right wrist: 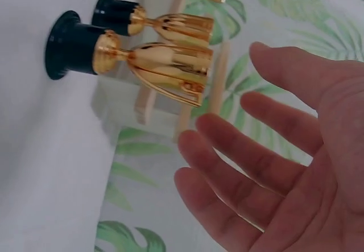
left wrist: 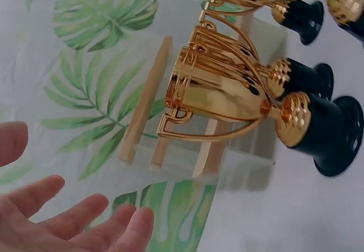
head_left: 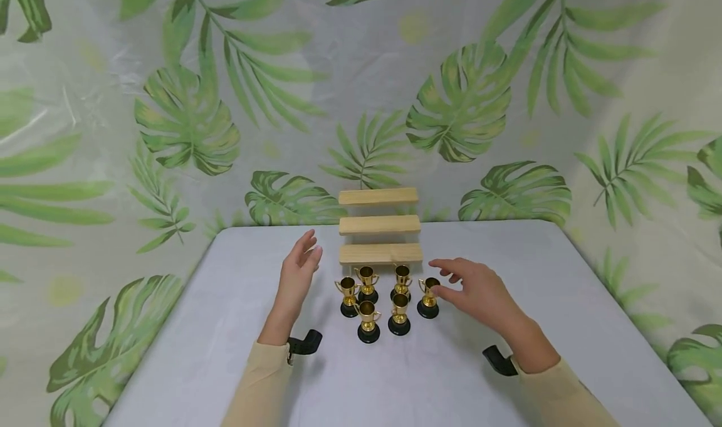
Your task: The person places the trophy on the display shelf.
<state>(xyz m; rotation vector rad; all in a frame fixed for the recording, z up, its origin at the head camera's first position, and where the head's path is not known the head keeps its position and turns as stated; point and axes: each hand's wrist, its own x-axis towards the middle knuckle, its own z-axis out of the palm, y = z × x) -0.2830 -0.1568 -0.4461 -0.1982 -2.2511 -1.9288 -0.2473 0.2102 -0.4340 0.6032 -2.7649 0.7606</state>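
Observation:
Several small gold trophy cups with black round bases stand upright in a cluster on the white table. My left hand hovers to the left of them, fingers loosely spread and holding nothing. Over on the right, my right hand is beside the rightmost trophy; its thumb overlaps that cup's rim in the head view. In the right wrist view the fingers are relaxed with nothing between them, apart from the nearest trophy. The left wrist view shows a trophy beyond the open left fingers.
Behind the trophies stands a small stepped rack with three wooden slats and clear-looking sides. The white table meets a leaf-patterned sheet at the back. A black strap mount sits at the left wrist, another mount at the right.

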